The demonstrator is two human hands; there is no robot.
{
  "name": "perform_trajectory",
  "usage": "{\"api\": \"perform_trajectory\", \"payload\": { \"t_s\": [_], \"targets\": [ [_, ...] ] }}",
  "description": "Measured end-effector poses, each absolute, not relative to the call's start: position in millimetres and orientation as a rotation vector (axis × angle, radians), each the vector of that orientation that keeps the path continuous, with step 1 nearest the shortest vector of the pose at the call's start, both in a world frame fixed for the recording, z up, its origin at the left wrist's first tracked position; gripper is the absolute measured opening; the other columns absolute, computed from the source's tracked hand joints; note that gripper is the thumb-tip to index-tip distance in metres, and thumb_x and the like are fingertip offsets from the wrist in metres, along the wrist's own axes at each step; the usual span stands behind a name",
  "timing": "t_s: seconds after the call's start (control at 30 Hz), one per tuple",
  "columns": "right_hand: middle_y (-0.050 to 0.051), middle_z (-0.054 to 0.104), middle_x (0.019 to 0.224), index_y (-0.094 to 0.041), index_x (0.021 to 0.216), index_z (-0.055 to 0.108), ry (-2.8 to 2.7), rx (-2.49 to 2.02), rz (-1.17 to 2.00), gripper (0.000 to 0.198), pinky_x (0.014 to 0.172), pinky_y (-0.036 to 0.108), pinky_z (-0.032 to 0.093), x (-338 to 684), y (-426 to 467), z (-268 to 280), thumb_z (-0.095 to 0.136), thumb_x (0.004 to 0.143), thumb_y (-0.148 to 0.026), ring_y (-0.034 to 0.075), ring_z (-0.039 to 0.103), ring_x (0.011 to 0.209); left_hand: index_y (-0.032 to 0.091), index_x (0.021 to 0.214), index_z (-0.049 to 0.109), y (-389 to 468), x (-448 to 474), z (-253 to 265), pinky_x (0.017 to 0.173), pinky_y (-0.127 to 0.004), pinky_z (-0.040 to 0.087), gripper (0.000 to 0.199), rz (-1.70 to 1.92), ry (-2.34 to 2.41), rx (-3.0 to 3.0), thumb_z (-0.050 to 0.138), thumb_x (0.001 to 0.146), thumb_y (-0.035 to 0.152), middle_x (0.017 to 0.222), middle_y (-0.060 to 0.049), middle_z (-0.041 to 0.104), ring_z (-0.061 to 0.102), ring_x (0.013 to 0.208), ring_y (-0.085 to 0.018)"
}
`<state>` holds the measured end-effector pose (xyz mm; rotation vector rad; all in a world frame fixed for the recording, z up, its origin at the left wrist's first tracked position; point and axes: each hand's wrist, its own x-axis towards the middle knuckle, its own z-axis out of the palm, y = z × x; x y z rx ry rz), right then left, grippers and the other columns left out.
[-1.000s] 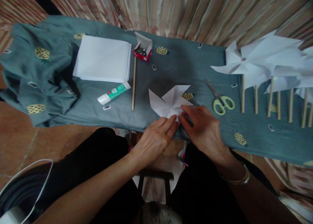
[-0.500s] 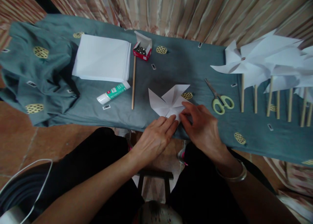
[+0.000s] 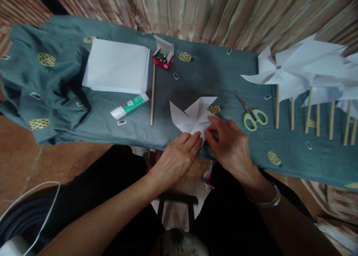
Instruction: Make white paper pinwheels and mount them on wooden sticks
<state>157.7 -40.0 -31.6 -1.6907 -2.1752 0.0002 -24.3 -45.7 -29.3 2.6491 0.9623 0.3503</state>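
Note:
A white paper pinwheel (image 3: 192, 118) lies near the front edge of the cloth-covered table, several pointed blades spread out. My left hand (image 3: 180, 151) is closed on its lower edge, fingers together and pressing the paper; the thumb is hidden. On the right blade, my right hand (image 3: 231, 146) pinches the paper between thumb and index finger, the other fingers curled. Green-handled scissors (image 3: 251, 116) rest to the right of that hand. Left of the pinwheel are a wooden stick (image 3: 153, 95) and a glue stick (image 3: 130, 106) with a green label.
A stack of white paper (image 3: 119, 65) sits at the left back beside an open red-and-white box (image 3: 163, 56) of small metal pins. Several finished pinwheels (image 3: 296, 65) on wooden sticks overlap at the right. Bunched cloth (image 3: 64, 73) covers the left end, and a pleated curtain (image 3: 201, 13) hangs behind.
Almost nothing differs. Both hands keep their places on the pinwheel, with only a very slight shift of the fingers and the right wrist.

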Motion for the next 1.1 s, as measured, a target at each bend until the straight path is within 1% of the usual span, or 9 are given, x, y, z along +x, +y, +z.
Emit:
{"api": "perform_trajectory", "payload": {
  "t_s": [0.17,0.23,0.3,0.37,0.47,0.53,0.73,0.97,1.1],
  "targets": [
    [0.007,0.074,0.079,-0.013,0.110,0.066,-2.274,-1.681,-0.114,0.021,0.070,0.036,0.051,156.0,-41.4,-24.4,0.053,0.094,-0.018,0.025,0.065,0.078,0.004,0.127,0.052,-45.3,-25.2,-29.7,0.088,-0.037,0.057,0.032,0.347,0.956,2.638,0.045,0.097,0.012,0.126,-0.016,0.063,0.057,0.102,-0.023],
    [0.009,0.075,0.083,-0.012,0.105,0.068,-2.313,-1.650,-0.182,0.019,0.073,0.038,0.051,155.1,-43.4,-20.5,0.053,0.095,-0.017,0.026,0.064,0.079,0.004,0.127,0.052,-45.0,-25.0,-30.1,0.088,-0.037,0.056,0.031,0.338,0.954,2.636,0.045,0.097,0.013,0.127,-0.016,0.063,0.056,0.102,-0.023],
    [0.010,0.075,0.092,-0.013,0.107,0.068,-2.333,-1.590,-0.196,0.020,0.077,0.038,0.051,154.1,-45.3,-18.1,0.051,0.097,-0.017,0.025,0.064,0.083,0.005,0.125,0.053,-44.8,-24.5,-30.7,0.087,-0.036,0.056,0.030,0.324,0.956,2.632,0.045,0.098,0.014,0.127,-0.016,0.063,0.056,0.102,-0.023],
    [0.010,0.074,0.108,-0.017,0.112,0.066,-2.332,-1.549,-0.157,0.023,0.083,0.040,0.051,153.2,-46.5,-18.0,0.048,0.099,-0.017,0.025,0.064,0.093,0.005,0.125,0.054,-44.6,-24.1,-31.1,0.087,-0.036,0.055,0.029,0.312,0.954,2.632,0.046,0.098,0.014,0.128,-0.016,0.062,0.055,0.101,-0.023],
    [0.010,0.063,0.133,-0.024,0.115,0.064,-2.342,-1.561,-0.071,0.025,0.091,0.046,0.050,151.8,-46.1,-20.9,0.046,0.099,-0.016,0.029,0.058,0.117,0.005,0.128,0.051,-44.5,-23.8,-30.6,0.087,-0.036,0.054,0.032,0.314,0.948,2.632,0.045,0.098,0.013,0.126,-0.016,0.062,0.055,0.100,-0.022],
    [0.011,0.058,0.139,-0.025,0.113,0.065,-2.356,-1.559,-0.006,0.027,0.096,0.049,0.048,151.2,-45.0,-23.3,0.046,0.097,-0.014,0.032,0.053,0.127,0.006,0.130,0.050,-44.6,-24.0,-29.9,0.087,-0.036,0.054,0.033,0.303,0.951,2.625,0.042,0.098,0.012,0.124,-0.015,0.063,0.055,0.099,-0.022],
    [0.007,0.057,0.142,-0.034,0.121,0.062,-2.342,-1.553,0.157,0.039,0.103,0.056,0.045,151.0,-42.3,-27.4,0.045,0.095,-0.011,0.033,0.049,0.135,0.007,0.129,0.051,-45.8,-25.1,-30.1,0.089,-0.037,0.055,0.032,0.327,0.943,2.594,0.040,0.099,0.012,0.125,-0.015,0.063,0.056,0.100,-0.022],
    [0.009,0.057,0.142,-0.030,0.121,0.063,-2.361,-1.566,0.173,0.036,0.102,0.054,0.045,150.3,-41.0,-30.3,0.047,0.094,-0.011,0.034,0.049,0.135,0.004,0.125,0.054,-44.8,-24.0,-28.6,0.092,-0.037,0.054,0.030,0.279,0.941,2.599,0.043,0.098,0.012,0.126,-0.017,0.062,0.056,0.101,-0.023],
    [0.011,0.056,0.143,-0.028,0.118,0.063,-2.349,-1.571,0.154,0.033,0.101,0.055,0.045,148.8,-40.7,-35.0,0.046,0.095,-0.013,0.035,0.047,0.136,0.006,0.125,0.054,-45.2,-24.5,-29.9,0.092,-0.038,0.054,0.030,0.281,0.938,2.610,0.042,0.099,0.013,0.128,-0.017,0.062,0.056,0.103,-0.023]
  ]
}}
